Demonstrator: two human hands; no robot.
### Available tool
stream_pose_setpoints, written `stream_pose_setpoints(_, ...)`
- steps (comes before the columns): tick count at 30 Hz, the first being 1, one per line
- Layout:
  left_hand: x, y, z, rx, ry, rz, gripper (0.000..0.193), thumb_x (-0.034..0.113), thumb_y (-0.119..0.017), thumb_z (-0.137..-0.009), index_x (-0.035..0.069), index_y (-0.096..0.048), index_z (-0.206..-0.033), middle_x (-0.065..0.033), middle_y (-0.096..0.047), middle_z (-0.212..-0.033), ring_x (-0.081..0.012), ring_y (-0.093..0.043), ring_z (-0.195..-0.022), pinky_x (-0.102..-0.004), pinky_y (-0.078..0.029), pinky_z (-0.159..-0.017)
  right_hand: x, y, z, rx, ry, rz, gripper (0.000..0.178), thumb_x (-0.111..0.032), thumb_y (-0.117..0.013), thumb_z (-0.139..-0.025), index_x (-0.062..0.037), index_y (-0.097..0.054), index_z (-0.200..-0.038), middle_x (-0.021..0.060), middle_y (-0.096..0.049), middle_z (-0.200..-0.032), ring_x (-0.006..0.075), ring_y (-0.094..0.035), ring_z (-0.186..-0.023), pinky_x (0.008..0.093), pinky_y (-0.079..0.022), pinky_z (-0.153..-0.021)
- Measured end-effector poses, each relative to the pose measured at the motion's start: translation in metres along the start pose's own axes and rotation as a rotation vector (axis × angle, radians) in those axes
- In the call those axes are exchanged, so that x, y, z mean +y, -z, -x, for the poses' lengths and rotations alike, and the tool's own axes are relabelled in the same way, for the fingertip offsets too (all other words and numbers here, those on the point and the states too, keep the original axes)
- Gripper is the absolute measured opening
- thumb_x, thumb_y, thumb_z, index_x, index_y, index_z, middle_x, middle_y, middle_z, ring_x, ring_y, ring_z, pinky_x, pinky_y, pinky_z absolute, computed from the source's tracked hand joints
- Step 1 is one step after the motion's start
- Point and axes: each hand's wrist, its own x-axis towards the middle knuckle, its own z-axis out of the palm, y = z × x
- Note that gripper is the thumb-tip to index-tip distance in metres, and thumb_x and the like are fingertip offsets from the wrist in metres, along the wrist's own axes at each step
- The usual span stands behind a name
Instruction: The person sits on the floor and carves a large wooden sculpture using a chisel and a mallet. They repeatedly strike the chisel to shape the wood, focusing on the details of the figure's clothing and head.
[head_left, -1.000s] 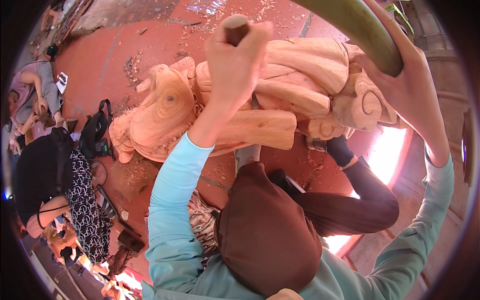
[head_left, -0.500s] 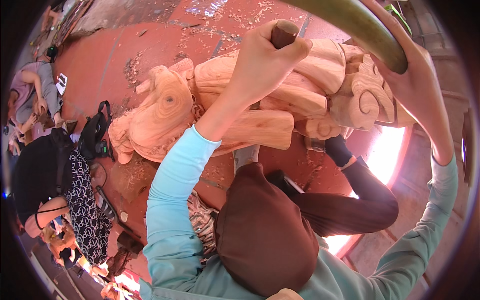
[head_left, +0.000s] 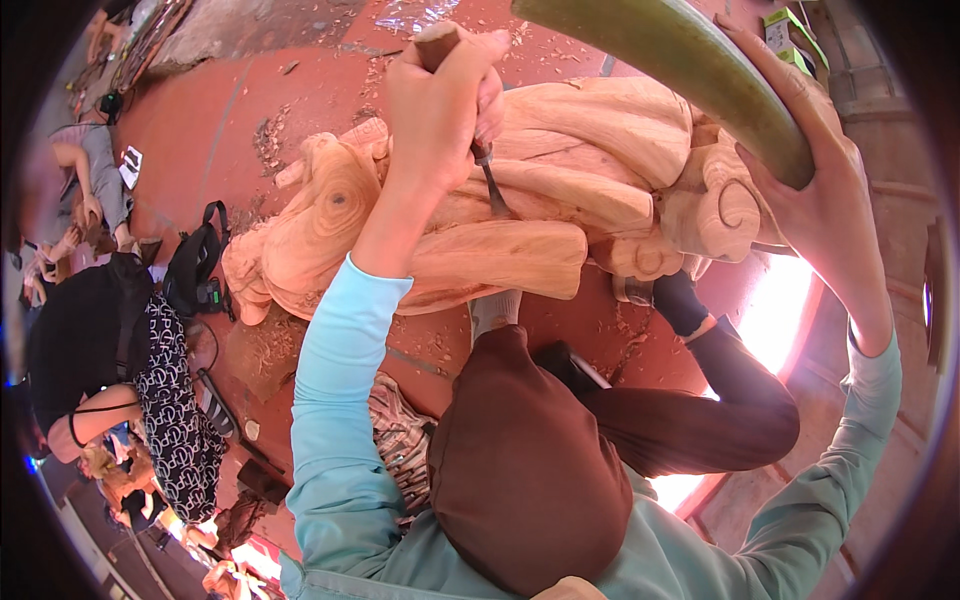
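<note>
L hand (head_left: 432, 125) was clamped round the handle of a chisel (head_left: 489, 182); from my remote post I saw the blade slant down, its tip at a groove in the wood carving (head_left: 575, 188), btwn two long rounded folds. R hand (head_left: 825, 195) was wrapped wide round the near end of a thick, curved green bar (head_left: 690, 70), well apart from the chisel. The carving lay lengthwise L to R on the red tile floor (head_left: 205, 125), just beyond the person's brown trousers (head_left: 530, 460). Wood shavings (head_left: 270, 142) were scattered on its far side. Farther L, I had a blk bag (head_left: 195, 265) nr a co-worker (head_left: 85, 325) in a blk top; far R, a green-&-white box (head_left: 785, 38).
</note>
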Motion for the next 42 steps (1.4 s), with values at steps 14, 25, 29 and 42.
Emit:
stream_pose_setpoints(14, 0.049, 0.030, 0.025, 0.152, -0.144, 0.059, 0.041, 0.021, -0.053, -0.092, 0.016, -0.033, -0.056, 0.0067, -0.028, -0.048, -0.0046, -0.026, -0.038, -0.0219, -0.021, -0.035, 0.033, 0.002, 0.006, -0.003, 0.015, -0.136, 0.067, 0.003, -0.065, -0.073, -0.0104, -0.046, -0.136, 0.0098, -0.059, -0.120, 0.0172, -0.055, -0.107, 0.0299, -0.041, -0.094)
stream_pose_setpoints(25, 0.102, 0.178, 0.283, 0.917, -0.333, -0.315, 0.008, 0.017, -0.049, -0.096, 0.012, -0.044, -0.092, -0.0034, -0.050, -0.076, -0.0123, -0.050, -0.069, -0.0263, -0.044, -0.062, 0.141, -0.002, -0.006, -0.064, -0.549, -0.385, 0.044, -0.012, -0.067, -0.080, -0.0069, -0.053, -0.121, -0.0018, -0.054, -0.076, 0.0053, -0.052, -0.061, 0.0198, -0.041, -0.051)
stream_pose_setpoints(29, 0.046, 0.269, 0.404, 1.216, 0.210, -0.427, 0.031, 0.029, -0.059, -0.091, 0.013, -0.041, -0.111, -0.0053, -0.060, -0.089, -0.0166, -0.060, -0.081, -0.0352, -0.049, -0.075, 0.176, -0.004, 0.002, -0.087, -0.586, -0.651, 0.034, -0.020, -0.066, -0.083, -0.0100, -0.054, -0.114, -0.0036, -0.048, -0.078, 0.0060, -0.047, -0.064, 0.0218, -0.036, -0.053)
stream_pose_setpoints(42, -0.134, 0.262, 0.555, 1.547, 0.529, -0.421, 0.058, 0.011, -0.065, -0.085, 0.008, -0.030, -0.130, -0.0126, -0.052, -0.112, -0.0254, -0.062, -0.091, -0.0382, -0.058, -0.060, 0.094, 0.013, 0.082, -0.173, -0.016, -0.246, 0.047, -0.016, -0.040, -0.088, -0.0119, -0.047, -0.135, 0.0142, -0.047, -0.131, 0.0235, -0.049, -0.120, 0.0324, -0.037, -0.102)
